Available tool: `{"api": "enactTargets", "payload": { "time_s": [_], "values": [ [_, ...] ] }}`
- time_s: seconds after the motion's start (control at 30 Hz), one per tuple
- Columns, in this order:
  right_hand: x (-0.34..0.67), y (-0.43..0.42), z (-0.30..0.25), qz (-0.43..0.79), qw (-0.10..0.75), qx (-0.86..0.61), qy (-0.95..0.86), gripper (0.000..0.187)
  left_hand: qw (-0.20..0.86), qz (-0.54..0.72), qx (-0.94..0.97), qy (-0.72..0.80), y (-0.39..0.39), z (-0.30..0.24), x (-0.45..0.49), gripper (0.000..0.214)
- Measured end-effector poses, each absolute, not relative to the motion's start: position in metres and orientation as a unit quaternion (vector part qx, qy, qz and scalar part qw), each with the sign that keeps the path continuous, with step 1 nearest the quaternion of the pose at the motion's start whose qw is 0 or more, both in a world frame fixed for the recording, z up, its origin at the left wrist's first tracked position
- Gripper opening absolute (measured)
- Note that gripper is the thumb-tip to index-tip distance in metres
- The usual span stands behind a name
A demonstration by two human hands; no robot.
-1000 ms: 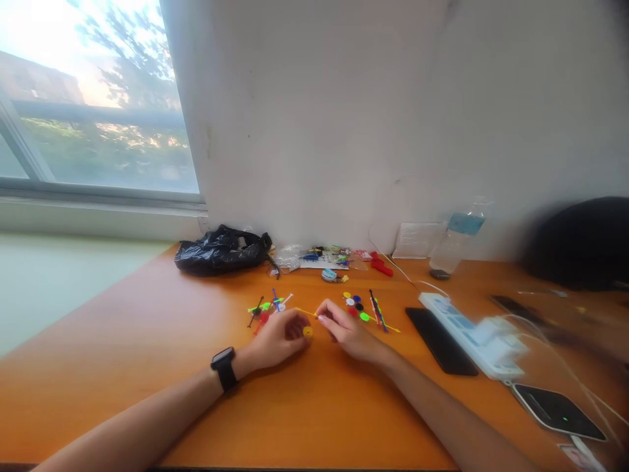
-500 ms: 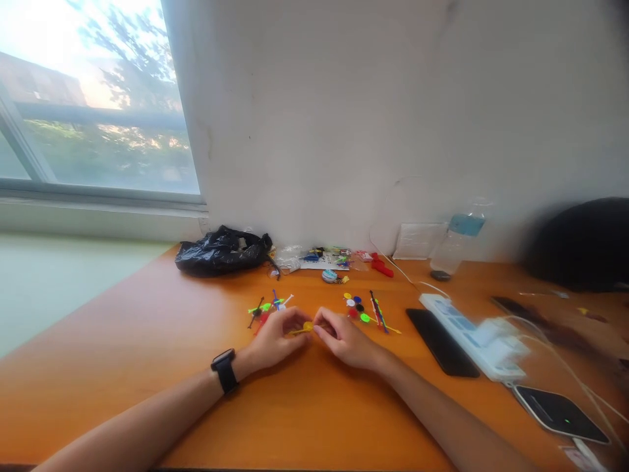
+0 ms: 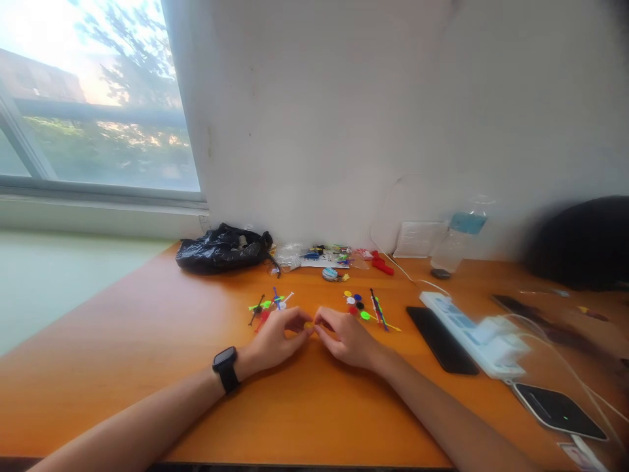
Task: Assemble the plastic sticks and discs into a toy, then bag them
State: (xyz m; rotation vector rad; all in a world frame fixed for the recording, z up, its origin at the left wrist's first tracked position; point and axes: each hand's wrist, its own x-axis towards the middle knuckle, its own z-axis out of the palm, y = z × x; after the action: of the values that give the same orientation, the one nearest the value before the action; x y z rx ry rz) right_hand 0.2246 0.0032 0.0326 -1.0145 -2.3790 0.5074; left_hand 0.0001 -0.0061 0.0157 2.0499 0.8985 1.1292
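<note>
A small yellow plastic disc sits between my two hands, low over the table. My left hand, a black watch on its wrist, pinches the yellow piece from the left. From the right, the thumb and forefinger of my right hand close on the disc's edge; the fingers partly cover it. Beyond my left hand lies a cluster of coloured sticks and discs, among them a black stick and a blue stick. Past my right hand are loose discs, including a white one and a green one, beside several thin sticks.
At the back stand a black plastic bag, clear packets, a round keychain-like item and a bottle. On the right are a dark phone-like slab, a white power strip with cables, and a charging pad.
My hands have drawn slightly closer together around the yellow disc. The yellow stick that showed under my left fingers is now hidden. The things on the table stay put.
</note>
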Motion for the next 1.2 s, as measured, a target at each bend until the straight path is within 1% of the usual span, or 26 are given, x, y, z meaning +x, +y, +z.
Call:
{"api": "enactTargets", "payload": {
  "time_s": [0.3,0.43,0.7,1.0,1.07,1.2],
  "values": [
    [0.225,0.004,0.033,0.17,0.25,-0.368,-0.879,0.011,0.304,0.43,0.774,0.351,-0.005,0.014,-0.001,0.019],
    [0.224,0.003,0.034,0.172,0.254,-0.361,-0.881,0.011,0.304,0.432,0.774,0.348,-0.003,0.014,-0.001,0.016],
    [0.224,0.003,0.033,0.176,0.257,-0.34,-0.887,0.01,0.342,0.41,0.766,0.359,0.0,0.013,-0.006,0.019],
    [0.223,0.004,0.034,0.168,0.254,-0.33,-0.893,0.015,0.34,0.428,0.761,0.349,-0.001,0.013,-0.005,0.018],
    [0.223,0.004,0.036,0.168,0.252,-0.331,-0.894,0.016,0.351,0.432,0.76,0.334,-0.004,0.016,-0.005,0.021],
    [0.225,0.004,0.039,0.176,0.263,-0.33,-0.889,0.021,0.414,0.412,0.75,0.311,-0.008,0.023,-0.007,0.03]
  ]
}}
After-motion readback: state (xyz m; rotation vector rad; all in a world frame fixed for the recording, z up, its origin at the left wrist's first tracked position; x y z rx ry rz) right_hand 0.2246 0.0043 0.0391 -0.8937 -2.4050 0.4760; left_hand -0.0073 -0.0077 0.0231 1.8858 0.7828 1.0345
